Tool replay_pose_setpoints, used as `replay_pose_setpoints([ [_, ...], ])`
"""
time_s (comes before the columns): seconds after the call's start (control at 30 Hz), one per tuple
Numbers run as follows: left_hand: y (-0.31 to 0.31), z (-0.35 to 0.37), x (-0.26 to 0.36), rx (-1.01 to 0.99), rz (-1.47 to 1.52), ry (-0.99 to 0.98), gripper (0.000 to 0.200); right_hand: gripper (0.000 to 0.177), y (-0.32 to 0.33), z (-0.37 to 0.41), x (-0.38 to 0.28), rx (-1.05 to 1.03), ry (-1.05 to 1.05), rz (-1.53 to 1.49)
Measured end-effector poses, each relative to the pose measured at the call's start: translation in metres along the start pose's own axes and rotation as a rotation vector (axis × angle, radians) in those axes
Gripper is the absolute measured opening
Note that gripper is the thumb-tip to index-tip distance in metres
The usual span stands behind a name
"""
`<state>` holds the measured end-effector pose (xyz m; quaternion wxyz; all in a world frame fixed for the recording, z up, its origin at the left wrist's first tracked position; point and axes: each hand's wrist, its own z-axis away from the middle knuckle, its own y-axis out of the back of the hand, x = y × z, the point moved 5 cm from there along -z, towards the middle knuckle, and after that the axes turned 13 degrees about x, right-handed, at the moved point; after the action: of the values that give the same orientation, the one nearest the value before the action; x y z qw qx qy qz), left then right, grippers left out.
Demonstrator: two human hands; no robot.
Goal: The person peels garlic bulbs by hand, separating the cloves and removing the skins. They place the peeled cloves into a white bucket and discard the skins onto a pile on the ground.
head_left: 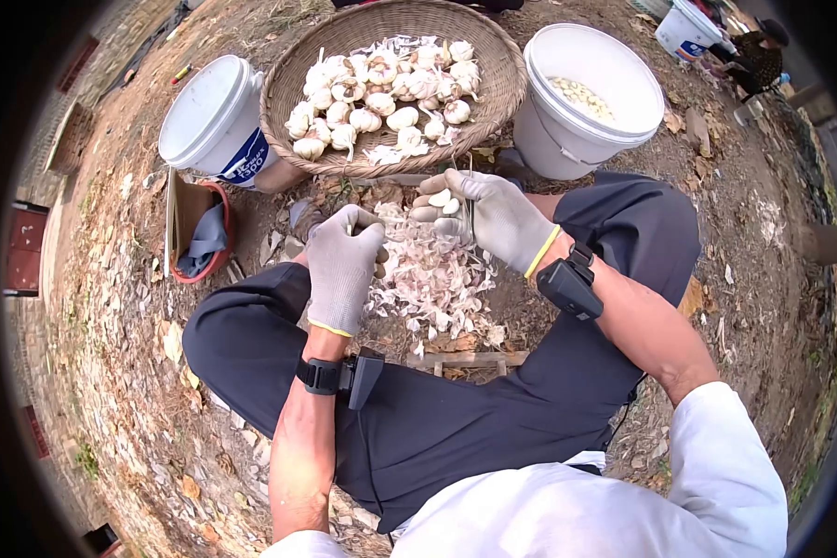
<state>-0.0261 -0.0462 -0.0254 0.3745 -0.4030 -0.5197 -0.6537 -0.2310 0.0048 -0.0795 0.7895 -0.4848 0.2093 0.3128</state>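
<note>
My right hand (pixel 493 212), in a pale glove with a yellow cuff, holds a few peeled white garlic cloves (pixel 445 201) on its curled fingers. To its left is my left hand (pixel 342 260), gloved the same way, with fingers curled together; what they hold, if anything, is too small to name. The two hands are apart. Below and between them lies a pile of garlic skins (pixel 432 274) on the ground. Just beyond the hands, a wide woven basket (pixel 279 107) holds many whole garlic bulbs (pixel 381 67).
A white bucket (pixel 577 139) with peeled cloves inside stands right of the basket, a lidded bucket (pixel 216 121) left. A red-rimmed container (pixel 221 244) holds dark cloth. A small wooden frame (pixel 470 359) lies between my legs. Far right are a person (pixel 758 60) and another bucket (pixel 686 33).
</note>
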Motion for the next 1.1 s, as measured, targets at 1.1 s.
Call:
replay_pose_setpoints([
  [1.1,0.001,-0.017,-0.009,-0.062,0.793,0.21,0.043,0.041,-0.09,0.038,-0.011,0.102,0.782,1.046],
])
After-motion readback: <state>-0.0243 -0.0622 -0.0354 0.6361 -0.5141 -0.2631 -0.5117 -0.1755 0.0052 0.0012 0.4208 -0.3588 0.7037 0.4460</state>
